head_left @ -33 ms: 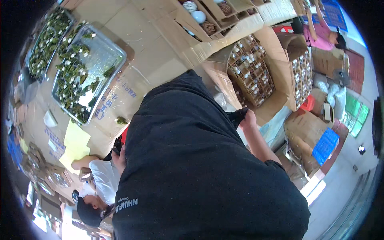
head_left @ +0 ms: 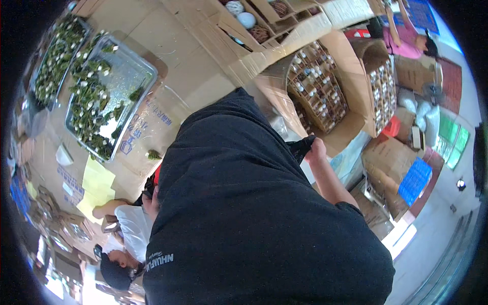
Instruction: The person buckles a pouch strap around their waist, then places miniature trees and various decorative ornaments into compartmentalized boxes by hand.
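The right hand [head_left: 317, 150] shows past the edge of a black shirt [head_left: 254, 218], its fingers closed on a bunched black cloth [head_left: 300, 146]. The cloth pokes out leftward from the fist, its long axis running roughly level. The left hand is hidden, so its grip cannot be told.

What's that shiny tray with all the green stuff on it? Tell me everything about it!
The metal tray is a shallow, silvery rectangle with rounded corners and a low raised rim. It lies flat on brown cardboard, set at a slant in the picture. Small green leafy sprigs with white tips cover mostly its left side and lower end; the upper right part is bare and glittery. A second tray of the same sprigs lies close beside it on the left. No hand touches it.
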`<state>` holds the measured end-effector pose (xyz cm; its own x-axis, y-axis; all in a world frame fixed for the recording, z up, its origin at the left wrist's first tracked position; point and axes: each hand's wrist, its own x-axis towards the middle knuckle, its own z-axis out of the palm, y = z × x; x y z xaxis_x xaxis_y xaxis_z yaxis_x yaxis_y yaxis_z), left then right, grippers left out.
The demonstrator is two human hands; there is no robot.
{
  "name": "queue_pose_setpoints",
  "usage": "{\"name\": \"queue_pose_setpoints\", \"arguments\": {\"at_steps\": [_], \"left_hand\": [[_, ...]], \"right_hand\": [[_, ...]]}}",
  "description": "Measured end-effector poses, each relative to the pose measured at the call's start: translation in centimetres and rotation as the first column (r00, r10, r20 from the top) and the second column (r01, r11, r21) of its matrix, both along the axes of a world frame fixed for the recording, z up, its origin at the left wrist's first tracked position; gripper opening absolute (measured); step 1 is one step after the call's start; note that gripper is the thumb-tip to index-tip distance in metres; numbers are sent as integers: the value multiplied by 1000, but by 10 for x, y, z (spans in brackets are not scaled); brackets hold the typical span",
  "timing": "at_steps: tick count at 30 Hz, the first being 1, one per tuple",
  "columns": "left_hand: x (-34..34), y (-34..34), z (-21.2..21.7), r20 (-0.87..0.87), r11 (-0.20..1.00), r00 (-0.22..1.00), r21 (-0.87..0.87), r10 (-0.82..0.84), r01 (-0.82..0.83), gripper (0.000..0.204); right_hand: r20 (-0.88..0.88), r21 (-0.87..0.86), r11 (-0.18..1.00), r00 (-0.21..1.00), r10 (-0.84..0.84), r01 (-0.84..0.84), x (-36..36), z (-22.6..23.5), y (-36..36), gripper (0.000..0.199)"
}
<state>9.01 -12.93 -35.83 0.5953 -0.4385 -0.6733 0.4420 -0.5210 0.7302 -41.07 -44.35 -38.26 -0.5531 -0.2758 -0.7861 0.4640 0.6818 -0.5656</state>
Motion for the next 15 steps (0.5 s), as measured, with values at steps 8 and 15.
{"name": "queue_pose_setpoints", "arguments": {"at_steps": [8,15], "left_hand": [[-6,-12,-8,-60,994,994,61,90,-86,38],[-9,-54,46,-85,955,951,57,296,-292,45]], "right_hand": [[-227,306,494,441,868,-814,-16,43,-22,8],[87,-125,761,757,647,-636,7,91,-61,13]]}}
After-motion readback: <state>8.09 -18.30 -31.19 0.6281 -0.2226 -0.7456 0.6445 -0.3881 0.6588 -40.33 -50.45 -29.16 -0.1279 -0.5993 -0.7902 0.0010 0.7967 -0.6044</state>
